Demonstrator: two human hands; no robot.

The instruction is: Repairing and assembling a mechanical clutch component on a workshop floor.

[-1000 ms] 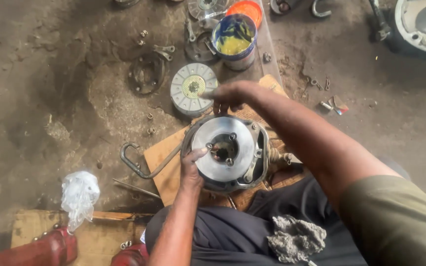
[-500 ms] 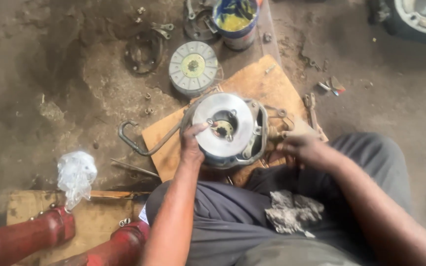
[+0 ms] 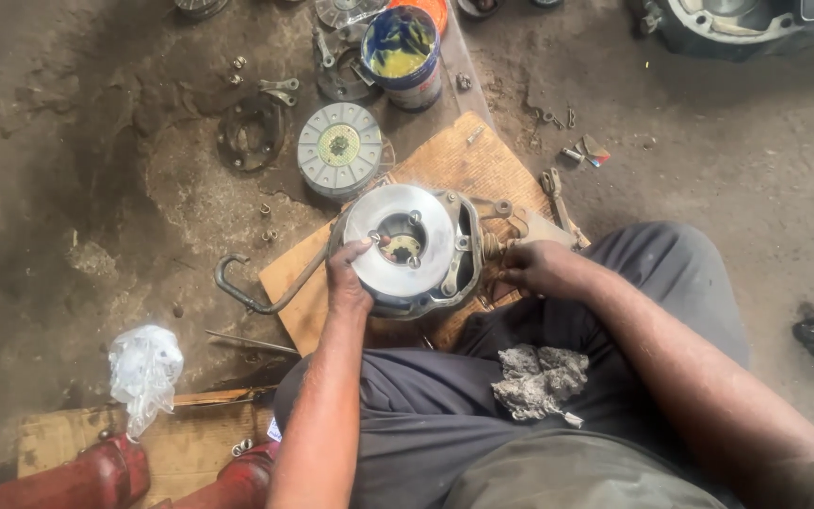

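**Hands at work on a round metal assembly on a workshop floor**

While a crumpled plastic bag (image 3: 144, 369) lies far left on the dirt floor (image 3: 68, 188), the left hand (image 3: 348, 275) rests its fingertips on the polished metal disc (image 3: 399, 238) atop a round assembly. The disc lies flat, face up, on a wooden board (image 3: 459, 160), directly ahead of that hand, which is the nearer. Its grip is loose, pinching nothing. Just right, the right hand (image 3: 537, 267) curls at the assembly's side; whether it holds anything cannot be told. Beyond stand a ridged disc (image 3: 338, 148) and a paint tin (image 3: 405, 52).
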